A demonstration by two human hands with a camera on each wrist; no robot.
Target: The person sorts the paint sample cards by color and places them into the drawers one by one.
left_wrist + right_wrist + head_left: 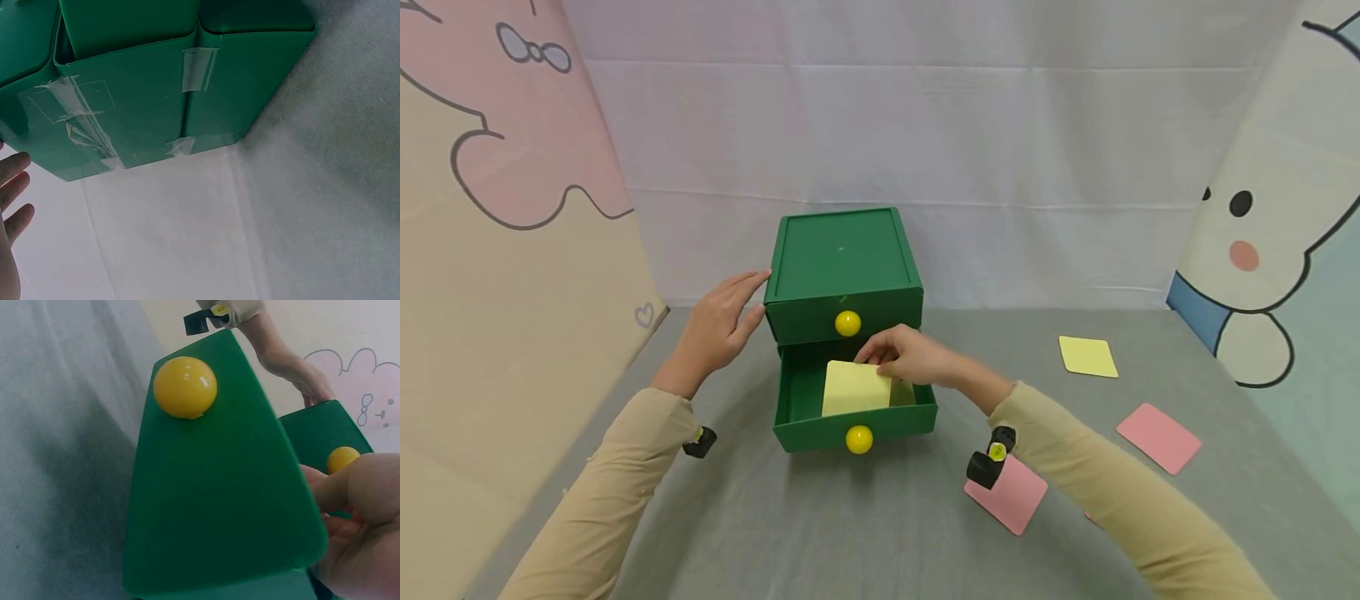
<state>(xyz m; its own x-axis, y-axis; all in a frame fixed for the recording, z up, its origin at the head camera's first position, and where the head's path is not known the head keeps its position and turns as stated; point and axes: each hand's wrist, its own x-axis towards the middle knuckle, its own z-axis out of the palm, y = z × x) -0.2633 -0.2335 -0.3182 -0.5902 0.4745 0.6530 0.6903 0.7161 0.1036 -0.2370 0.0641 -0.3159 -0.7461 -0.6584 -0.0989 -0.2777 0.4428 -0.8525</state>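
A green drawer cabinet [842, 254] with yellow knobs stands on the grey cloth. Its lower drawer [808, 437] is pulled out, while the upper drawer [797, 321] is closed. My right hand [913, 358] pinches a yellow card [853, 390] by its top right corner, tilted up inside the lower drawer. Part of another yellow piece [902, 394] shows behind it. At the cabinet's upper left side, my left hand [718, 325] rests its extended fingertips. In the right wrist view the lower drawer front [212, 500] hides the card, and the right hand [369, 519] is partly cut off.
Another yellow card [1088, 357] lies at the back right of the cloth. Nearer are two pink cards, one [1159, 438] at right and one [1018, 500] partly under the right wrist camera. Clear tape [81, 119] joins the cabinet's sections. A white curtain [1000, 167] hangs behind.
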